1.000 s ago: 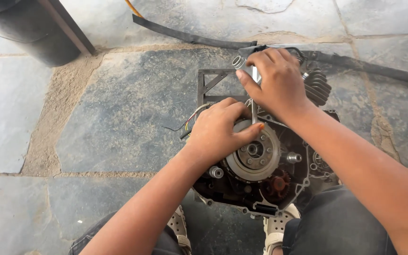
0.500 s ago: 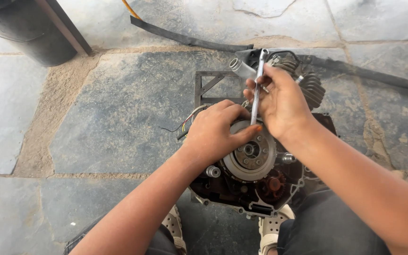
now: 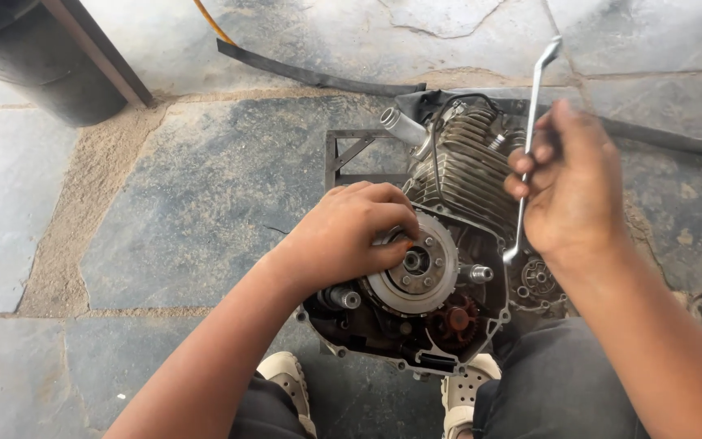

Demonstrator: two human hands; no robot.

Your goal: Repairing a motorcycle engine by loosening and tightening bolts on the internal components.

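An opened motorcycle engine with a finned cylinder stands on a stone floor between my knees. My left hand grips the round silver clutch assembly at its left rim. A long silver spanner is held upright in my right hand, its lower end near the crankcase and its upper end pointing away from me. A small reddish gear sits low in the case.
A metal frame lies under the engine. A black rubber strip runs across the floor behind it. A dark drum stands at the top left. My light shoes show at the bottom.
My right hand has lifted the spanner off the engine and swung right, uncovering the cylinder. My left hand stays on the clutch assembly.
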